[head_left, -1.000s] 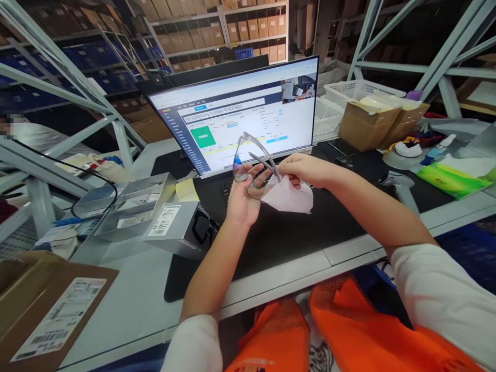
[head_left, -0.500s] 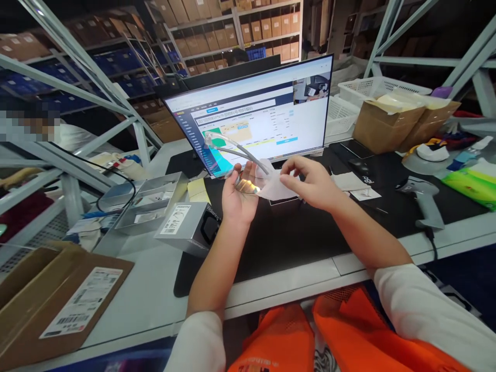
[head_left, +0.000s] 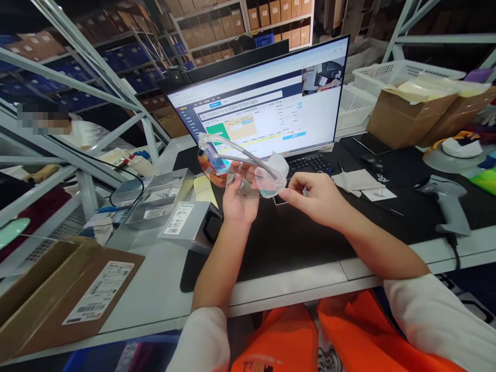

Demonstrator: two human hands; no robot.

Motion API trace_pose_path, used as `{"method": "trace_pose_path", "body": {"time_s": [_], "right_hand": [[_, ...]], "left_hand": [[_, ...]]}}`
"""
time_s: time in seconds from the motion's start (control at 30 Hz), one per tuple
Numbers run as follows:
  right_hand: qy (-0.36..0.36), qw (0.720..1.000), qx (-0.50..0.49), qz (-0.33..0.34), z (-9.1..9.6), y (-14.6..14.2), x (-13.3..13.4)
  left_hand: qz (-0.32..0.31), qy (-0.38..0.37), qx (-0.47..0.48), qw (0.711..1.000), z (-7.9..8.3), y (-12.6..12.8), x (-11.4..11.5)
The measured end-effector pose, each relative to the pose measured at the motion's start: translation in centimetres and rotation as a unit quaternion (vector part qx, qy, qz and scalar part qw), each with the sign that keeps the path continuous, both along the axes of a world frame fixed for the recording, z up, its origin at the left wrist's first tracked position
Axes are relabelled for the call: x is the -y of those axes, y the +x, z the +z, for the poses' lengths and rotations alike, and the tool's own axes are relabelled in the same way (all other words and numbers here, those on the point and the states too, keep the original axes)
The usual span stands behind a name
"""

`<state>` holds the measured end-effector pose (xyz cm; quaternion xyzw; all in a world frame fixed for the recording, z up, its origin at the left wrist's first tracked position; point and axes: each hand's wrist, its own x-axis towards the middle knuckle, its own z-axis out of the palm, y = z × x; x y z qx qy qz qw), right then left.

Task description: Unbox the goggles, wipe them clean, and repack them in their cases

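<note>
The see-thru glasses (head_left: 256, 160) are up in the air, above the black mat (head_left: 294, 253) on the counter (head_left: 155, 294) & in front of the screen (head_left: 251, 106); the L hand (head_left: 241, 202) has them, w/ thumb & fingers pinching the frame near its middle; one lens sticks out to the L, orange w/ shine; the thin white cloth (head_left: 279, 164) (maybe paper, can't tell) is at the other lens, by the R hand (head_left: 320, 199); the R fingers are curled in, thumb tip right at the cloth's edge; can't tell if they pinch it or just touch.

The step in hand looks like a wipe of that R lens, prob. abt. midway; I think the next move calls for a snug but soft L hold, so the frame doesn't twist, & a good R grip on the cloth; light rubs, w/ no bare fingers on the lens, b/c skin can smudge it.

The gray box (head_left: 189, 225) sits by the L arm; the scanner (head_left: 445, 199) lies off to the R, well apart from both hands.
</note>
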<state>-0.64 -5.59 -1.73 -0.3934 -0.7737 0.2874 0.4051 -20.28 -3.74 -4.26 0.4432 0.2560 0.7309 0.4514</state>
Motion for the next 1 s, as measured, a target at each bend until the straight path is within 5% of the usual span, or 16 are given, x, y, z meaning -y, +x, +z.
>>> {"method": "trace_pose_path", "body": {"time_s": [0.23,0.4,0.57,0.73,0.83,0.93,1.0], "right_hand": [[-0.02,0.999,0.039,-0.031,-0.7,-0.8,-1.0],[-0.078,0.993,-0.05,0.073,-0.8,-0.8,-0.9],[-0.173,0.968,-0.093,0.159,-1.2,-1.0,-1.2],[-0.11,0.984,-0.118,0.077,-0.9,-0.4,-1.8],[-0.104,0.983,-0.108,0.108,-0.5,0.4,-2.1],[-0.122,0.97,-0.03,0.207,0.3,1.9,-2.5],[-0.123,0.971,-0.006,0.205,0.9,3.1,-2.8]], "left_hand": [[0.072,0.106,-0.046,0.991,0.0,1.1,1.0],[0.181,0.191,-0.162,0.951,-0.6,1.3,1.6],[0.159,0.193,-0.197,0.948,-1.2,2.0,1.8],[0.166,0.17,-0.202,0.95,-1.2,2.2,1.8],[0.162,0.183,-0.21,0.947,-1.2,2.3,2.0],[0.103,0.18,-0.167,0.964,-1.1,2.0,2.1],[0.052,0.155,-0.156,0.974,-0.9,1.6,2.2]]}}
